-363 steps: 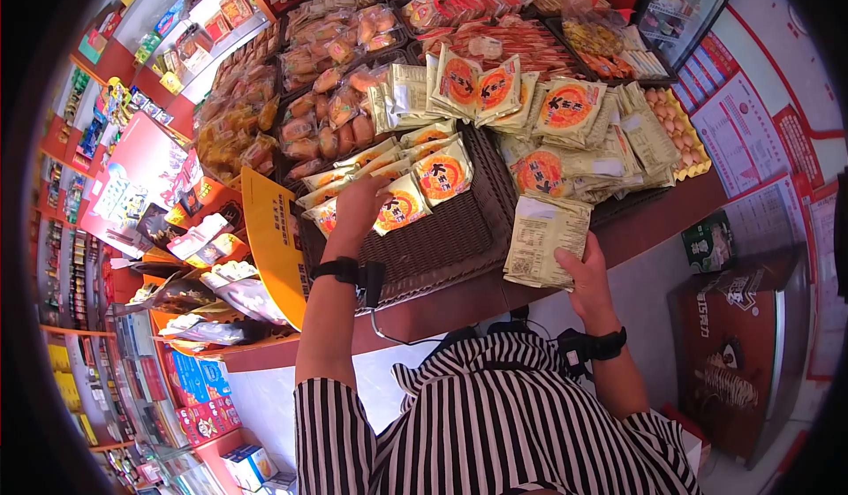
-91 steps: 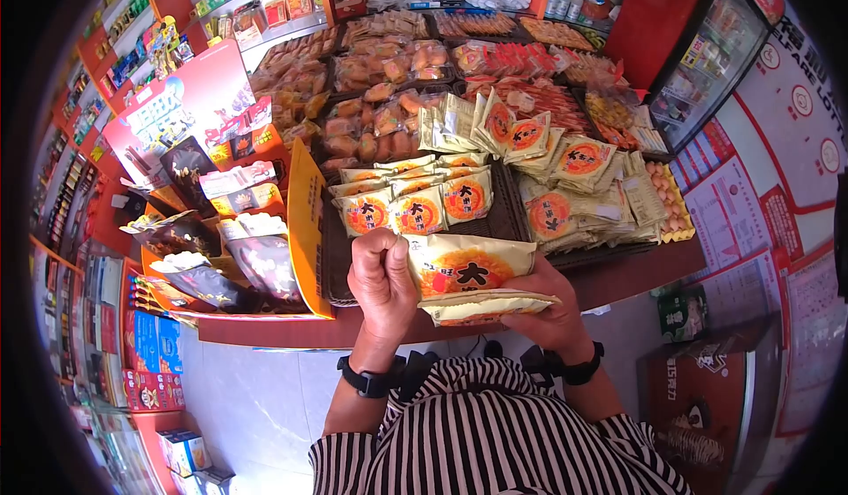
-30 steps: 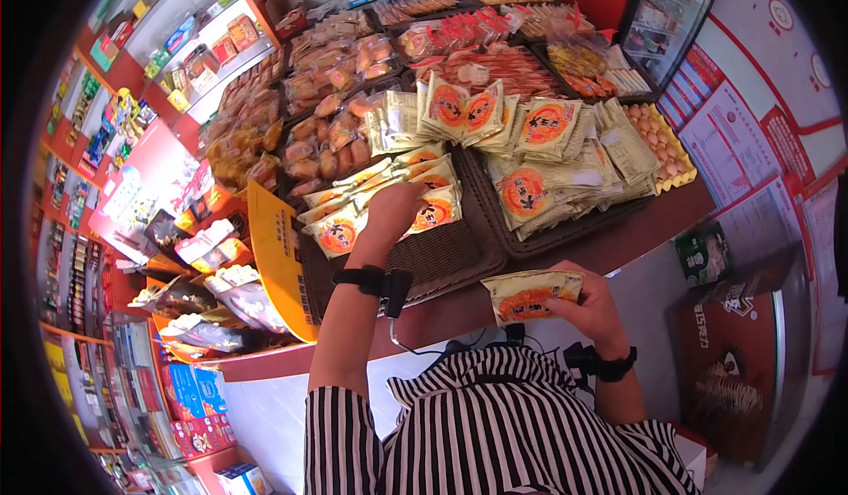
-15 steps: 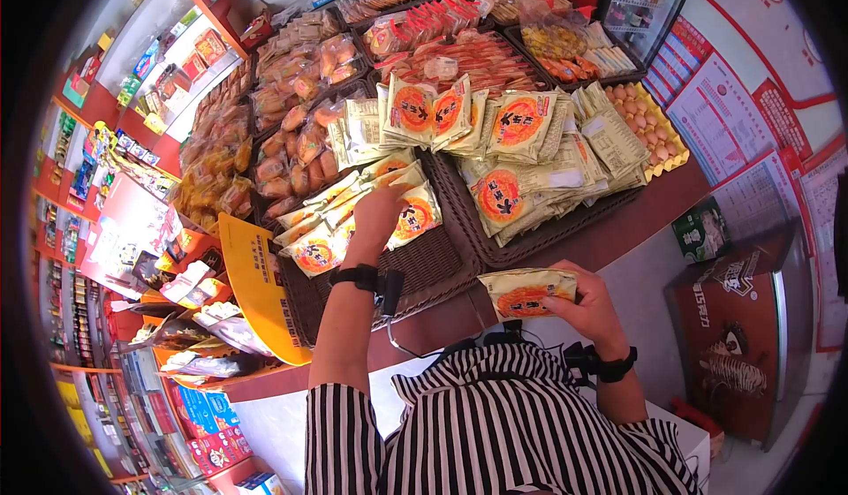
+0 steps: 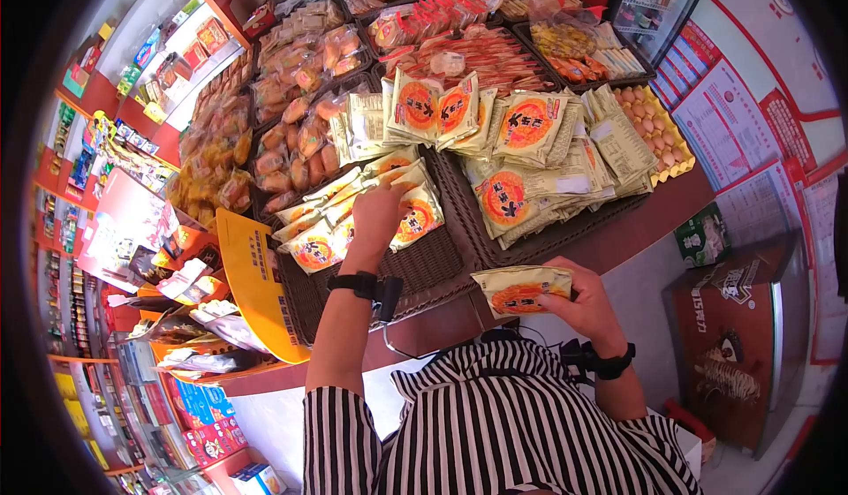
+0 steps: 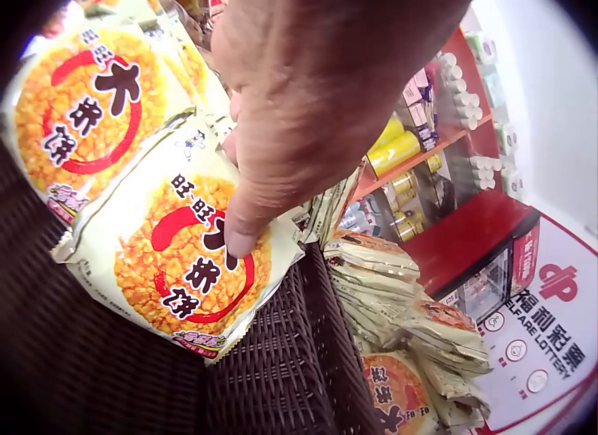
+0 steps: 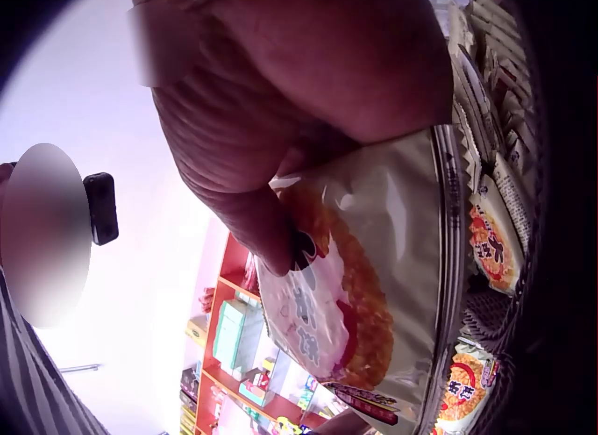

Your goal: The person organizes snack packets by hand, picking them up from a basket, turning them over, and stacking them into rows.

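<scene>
The hands are working well apart. Over the dark wicker basket (image 5: 433, 274) on the counter (image 5: 658, 221), the left hand (image 5: 375, 221) is pinching a front packet (image 6: 187, 248), its thumb pressing the printed face and its fingers curling behind the top edge. Nearer the body, the right hand (image 5: 587, 305) is gripping a held packet (image 5: 517, 290) by one end. These wrappers are looking light, slick and crinkly, the round crackers inside probably brittle, so the sealed edges are offering the kindest hold; hard squeezing is risking crumbs.
</scene>
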A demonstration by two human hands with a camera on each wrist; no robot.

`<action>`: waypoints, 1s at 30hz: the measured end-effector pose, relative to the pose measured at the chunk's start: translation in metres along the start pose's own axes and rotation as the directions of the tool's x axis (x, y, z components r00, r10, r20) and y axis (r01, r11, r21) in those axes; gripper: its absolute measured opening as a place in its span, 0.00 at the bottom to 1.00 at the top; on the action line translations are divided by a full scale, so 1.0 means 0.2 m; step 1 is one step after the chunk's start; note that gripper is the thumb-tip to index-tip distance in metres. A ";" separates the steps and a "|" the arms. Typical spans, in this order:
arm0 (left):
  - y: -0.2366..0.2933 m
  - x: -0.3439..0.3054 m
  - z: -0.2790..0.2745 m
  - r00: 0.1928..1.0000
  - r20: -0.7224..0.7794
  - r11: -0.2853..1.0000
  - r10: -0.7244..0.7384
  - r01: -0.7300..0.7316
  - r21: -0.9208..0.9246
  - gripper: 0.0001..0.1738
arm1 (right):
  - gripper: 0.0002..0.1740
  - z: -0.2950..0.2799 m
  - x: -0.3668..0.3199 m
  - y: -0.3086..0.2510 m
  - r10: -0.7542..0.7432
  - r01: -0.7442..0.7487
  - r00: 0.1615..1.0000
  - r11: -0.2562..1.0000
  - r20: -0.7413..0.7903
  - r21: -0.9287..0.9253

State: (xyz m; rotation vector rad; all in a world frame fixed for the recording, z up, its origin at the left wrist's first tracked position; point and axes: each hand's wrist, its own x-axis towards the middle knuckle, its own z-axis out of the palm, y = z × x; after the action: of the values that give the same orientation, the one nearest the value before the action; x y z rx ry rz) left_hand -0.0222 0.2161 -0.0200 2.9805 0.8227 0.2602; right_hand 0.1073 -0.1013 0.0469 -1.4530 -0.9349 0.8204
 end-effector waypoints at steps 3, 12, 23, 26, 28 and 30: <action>0.01 0.00 -0.01 1.000 0.007 1.000 -0.011 0.011 -0.001 0.24 | 0.13 0.01 0.00 0.00 0.001 -0.001 1.000 1.000 0.008 0.022; 0.05 -0.06 -0.11 0.995 -0.081 0.982 -0.064 0.048 -0.181 0.22 | 0.16 0.08 0.00 0.02 0.140 -0.130 0.990 0.967 -0.030 0.221; 0.35 -0.54 -0.37 0.948 0.284 0.028 0.144 0.283 -0.959 0.25 | 0.20 0.34 0.16 0.10 0.152 -0.116 0.988 0.725 0.007 0.679; 0.32 -0.62 -0.35 0.927 0.374 0.203 0.033 0.360 -0.911 0.23 | 0.20 0.42 0.18 0.07 0.138 -0.120 0.990 0.707 0.031 0.697; 0.30 -0.68 -0.30 0.950 0.308 0.076 -0.053 0.312 -0.947 0.19 | 0.19 0.45 0.20 0.06 0.137 -0.121 0.990 0.690 0.035 0.714; 0.29 -0.73 -0.34 0.954 0.257 -0.174 -0.152 0.230 -0.958 0.15 | 0.17 0.46 0.20 0.05 0.176 -0.204 0.978 0.740 0.108 0.640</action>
State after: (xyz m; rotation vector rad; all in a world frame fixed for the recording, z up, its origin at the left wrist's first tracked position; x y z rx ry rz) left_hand -0.1273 0.0908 0.0302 1.2329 0.5450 0.4920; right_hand 0.0429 -0.0241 0.0289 -0.9180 -0.4433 1.1905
